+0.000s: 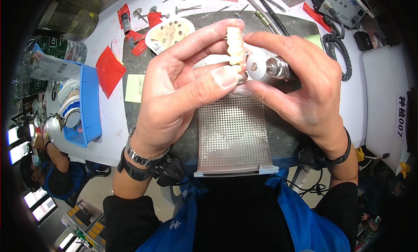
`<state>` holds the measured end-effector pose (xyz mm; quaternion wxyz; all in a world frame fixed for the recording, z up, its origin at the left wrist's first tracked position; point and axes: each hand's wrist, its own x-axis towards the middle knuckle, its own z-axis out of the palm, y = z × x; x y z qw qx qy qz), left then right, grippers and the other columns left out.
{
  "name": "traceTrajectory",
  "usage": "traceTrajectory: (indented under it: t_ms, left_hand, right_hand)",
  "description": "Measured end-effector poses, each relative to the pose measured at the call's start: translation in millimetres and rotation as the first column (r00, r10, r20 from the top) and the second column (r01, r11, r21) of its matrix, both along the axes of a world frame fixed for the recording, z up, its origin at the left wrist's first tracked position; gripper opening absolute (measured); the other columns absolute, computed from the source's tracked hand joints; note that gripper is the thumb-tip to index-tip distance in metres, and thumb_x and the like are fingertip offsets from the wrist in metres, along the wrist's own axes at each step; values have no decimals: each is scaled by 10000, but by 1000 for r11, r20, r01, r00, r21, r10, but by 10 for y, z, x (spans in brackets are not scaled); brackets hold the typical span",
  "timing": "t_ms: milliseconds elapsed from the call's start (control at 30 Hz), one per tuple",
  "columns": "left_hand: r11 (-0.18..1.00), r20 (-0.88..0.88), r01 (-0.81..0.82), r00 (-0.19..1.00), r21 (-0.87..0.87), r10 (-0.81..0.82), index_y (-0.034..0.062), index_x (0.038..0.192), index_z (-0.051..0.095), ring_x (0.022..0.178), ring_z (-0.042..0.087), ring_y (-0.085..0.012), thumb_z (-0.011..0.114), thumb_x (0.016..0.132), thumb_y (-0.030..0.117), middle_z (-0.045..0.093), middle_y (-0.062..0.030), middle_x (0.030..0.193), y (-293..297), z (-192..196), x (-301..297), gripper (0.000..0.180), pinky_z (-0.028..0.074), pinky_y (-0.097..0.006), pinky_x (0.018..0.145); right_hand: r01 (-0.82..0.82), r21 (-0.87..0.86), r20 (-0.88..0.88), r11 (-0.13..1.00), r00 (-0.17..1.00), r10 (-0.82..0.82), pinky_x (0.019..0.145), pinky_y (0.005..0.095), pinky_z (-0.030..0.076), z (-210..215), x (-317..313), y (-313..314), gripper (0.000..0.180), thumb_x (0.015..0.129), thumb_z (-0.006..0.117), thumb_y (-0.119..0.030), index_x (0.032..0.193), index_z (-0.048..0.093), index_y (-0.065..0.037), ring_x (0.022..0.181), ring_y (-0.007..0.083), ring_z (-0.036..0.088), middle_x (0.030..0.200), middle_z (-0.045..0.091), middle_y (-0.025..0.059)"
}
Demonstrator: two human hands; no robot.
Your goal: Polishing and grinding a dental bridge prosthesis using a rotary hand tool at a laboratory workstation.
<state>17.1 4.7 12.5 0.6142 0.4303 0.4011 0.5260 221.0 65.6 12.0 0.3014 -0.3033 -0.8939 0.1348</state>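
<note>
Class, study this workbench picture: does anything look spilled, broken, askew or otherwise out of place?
Nothing looks spilled or broken. The left hand holds a row of cream teeth against the rotary tool in the right hand. Red scraps lie scattered untidily.

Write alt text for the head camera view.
A person's left hand pinches a row of cream-coloured false teeth while the right hand holds a rotary handpiece, its white disc against them. Below lies a perforated metal grid; a blue tray sits at left.
</note>
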Motion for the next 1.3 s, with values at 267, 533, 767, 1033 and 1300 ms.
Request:
traceTrajectory:
  t_ms: [267,533,767,1033,1300]
  left_hand:
    - [996,34,-12,999,92,9,-114,1449,302,1208,588,-338,684,817,85,537,-226,1265,-7,-12,5,765,465,-405,1049]
    - [951,31,-83,997,299,77,-41,1421,378,1273,525,-403,717,805,-3,561,-161,1199,-2,-102,41,705,443,-436,1064]
    - [942,4,-81,996,326,84,-25,1410,397,1277,527,-398,717,804,-11,570,-147,1174,-4,-108,46,686,457,-411,1026]
    - [942,0,-78,997,325,83,-20,1410,400,1282,528,-394,712,799,-17,574,-143,1167,-1,-112,41,686,449,-394,1023]
    - [949,-6,-73,997,306,79,-33,1416,373,1271,539,-389,705,810,2,542,-151,1225,-5,-93,49,691,454,-406,1029]
  right_hand:
    - [-36,2,-97,999,995,36,698,308,529,-9,1,4,431,645,809,-55,1053,686,6,800,254,694,952,715,129]
    - [-10,36,-115,999,993,14,705,307,537,-46,1,11,407,646,820,-54,1022,681,18,804,264,698,939,713,135]
    - [12,25,-59,1000,998,-11,689,309,535,-34,28,6,374,649,829,-61,986,686,15,781,263,697,902,711,126]
    - [33,29,-14,999,999,-33,654,310,519,-23,30,-5,355,643,841,-79,951,685,3,743,255,683,874,705,114]
    - [28,63,-10,998,1000,-27,579,303,474,-21,25,1,324,647,849,-95,916,689,-15,653,223,632,801,682,88]
